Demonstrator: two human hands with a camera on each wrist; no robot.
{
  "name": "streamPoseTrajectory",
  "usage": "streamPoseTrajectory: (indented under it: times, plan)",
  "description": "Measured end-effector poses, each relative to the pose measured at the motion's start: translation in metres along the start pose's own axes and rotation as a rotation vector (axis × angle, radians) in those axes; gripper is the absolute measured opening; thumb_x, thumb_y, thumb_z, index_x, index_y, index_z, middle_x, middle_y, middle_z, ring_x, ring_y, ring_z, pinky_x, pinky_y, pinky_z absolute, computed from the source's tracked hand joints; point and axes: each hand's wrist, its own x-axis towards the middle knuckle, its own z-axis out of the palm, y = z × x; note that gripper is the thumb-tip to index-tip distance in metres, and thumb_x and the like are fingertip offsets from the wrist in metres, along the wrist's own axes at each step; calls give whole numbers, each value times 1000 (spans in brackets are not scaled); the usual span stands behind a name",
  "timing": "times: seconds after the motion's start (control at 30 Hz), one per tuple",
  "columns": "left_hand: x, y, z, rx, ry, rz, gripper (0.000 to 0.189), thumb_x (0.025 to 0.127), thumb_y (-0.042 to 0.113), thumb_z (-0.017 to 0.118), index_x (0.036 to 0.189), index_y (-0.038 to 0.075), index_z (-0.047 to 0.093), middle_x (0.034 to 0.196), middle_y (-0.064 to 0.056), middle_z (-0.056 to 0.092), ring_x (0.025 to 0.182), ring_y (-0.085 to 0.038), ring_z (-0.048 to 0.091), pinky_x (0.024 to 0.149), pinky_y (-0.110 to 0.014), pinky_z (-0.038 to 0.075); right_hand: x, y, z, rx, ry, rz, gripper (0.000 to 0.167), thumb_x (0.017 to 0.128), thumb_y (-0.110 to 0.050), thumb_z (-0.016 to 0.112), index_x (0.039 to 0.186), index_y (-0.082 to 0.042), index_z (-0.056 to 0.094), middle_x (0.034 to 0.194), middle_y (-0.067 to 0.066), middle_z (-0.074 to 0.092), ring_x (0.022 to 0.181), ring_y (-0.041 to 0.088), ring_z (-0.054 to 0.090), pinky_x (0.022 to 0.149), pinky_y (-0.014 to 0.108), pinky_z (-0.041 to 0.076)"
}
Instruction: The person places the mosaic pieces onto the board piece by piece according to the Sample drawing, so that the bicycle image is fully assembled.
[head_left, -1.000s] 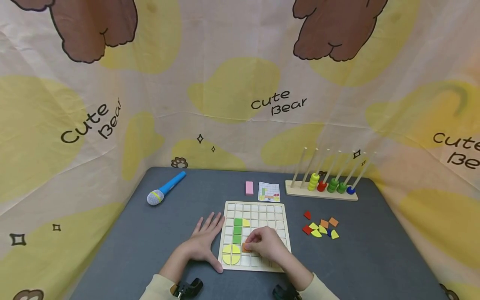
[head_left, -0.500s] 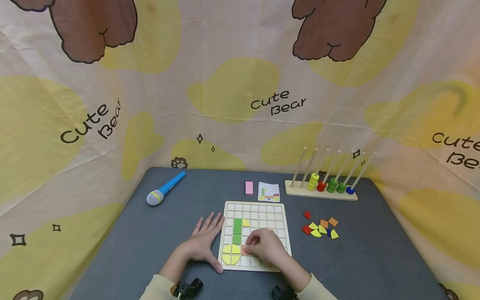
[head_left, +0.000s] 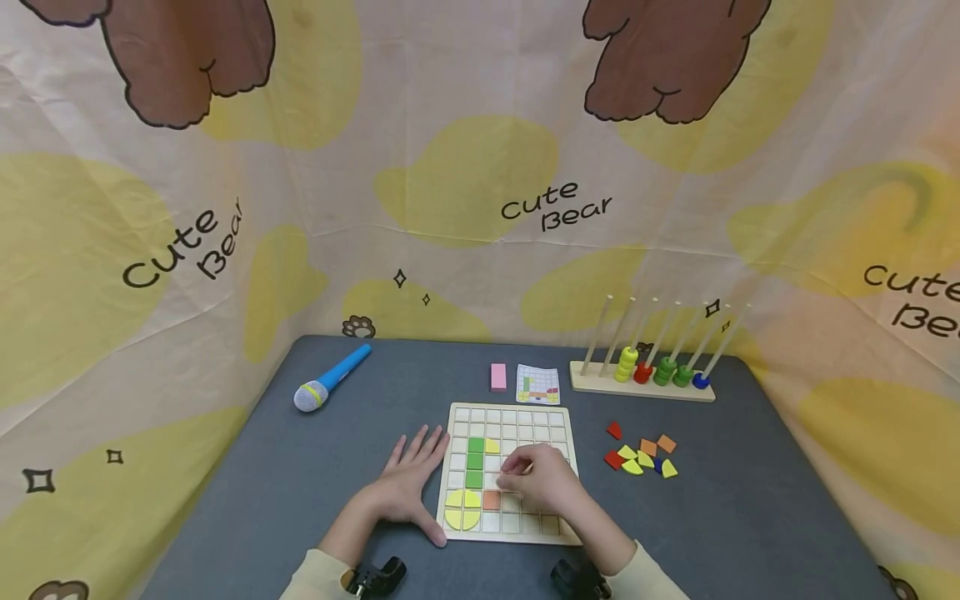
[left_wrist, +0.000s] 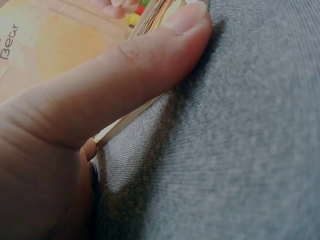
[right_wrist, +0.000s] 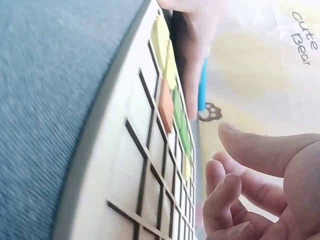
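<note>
A wooden grid board (head_left: pixel 521 420) lies on the dark table. My left hand (head_left: pixel 405 483) rests along its left edge, fingers spread, and in the left wrist view the thumb (left_wrist: pixel 145 57) lies beside the board's side. Over the board's middle hovers my right hand (head_left: pixel 542 482), bent fingers and thumb apart with nothing between them. Just below its fingertips an orange square tile (head_left: pixel 491 500) sits flat in a cell. To its left are yellow quarter-circle tiles (head_left: pixel 462 509) forming a disc, with a column of green squares (head_left: pixel 475 461) above and a yellow tile (head_left: pixel 492 446) beside the top green one.
Loose red, orange, yellow and blue tiles (head_left: pixel 646 459) lie right of the board. Behind it are a pattern card (head_left: pixel 537 384) and a pink block (head_left: pixel 498 377). A peg rack with coloured beads (head_left: pixel 643 383) stands back right; a blue toy microphone (head_left: pixel 332 377) lies back left.
My right hand has let go of the orange square tile, now lying in its cell, and has moved up and to the right. The left hand has stayed in place.
</note>
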Motion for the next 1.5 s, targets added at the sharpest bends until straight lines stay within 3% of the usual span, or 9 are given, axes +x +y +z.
streamPoseTrajectory:
  times: [0.63, 1.5]
  plan:
    - [1, -1, 0, -17, -6, -3, 151, 50, 72, 89, 164, 14, 8, 172, -8, -1, 157, -34, -10, 121, -63, -7, 2, 8, -44, 29, 140, 54, 12, 83, -18, 84, 90, -12, 77, 76, -1, 64, 72, 18, 54, 59, 29, 45]
    - [-1, 1, -2, -13, -11, -7, 151, 51, 75, 87, 164, 17, 7, 171, -6, -1, 157, -32, -10, 121, -63, -8, -8, 51, -101, 25, 276, 132, 21, 89, -21, 79, 105, -7, 76, 85, 4, 71, 72, 19, 60, 62, 28, 52]
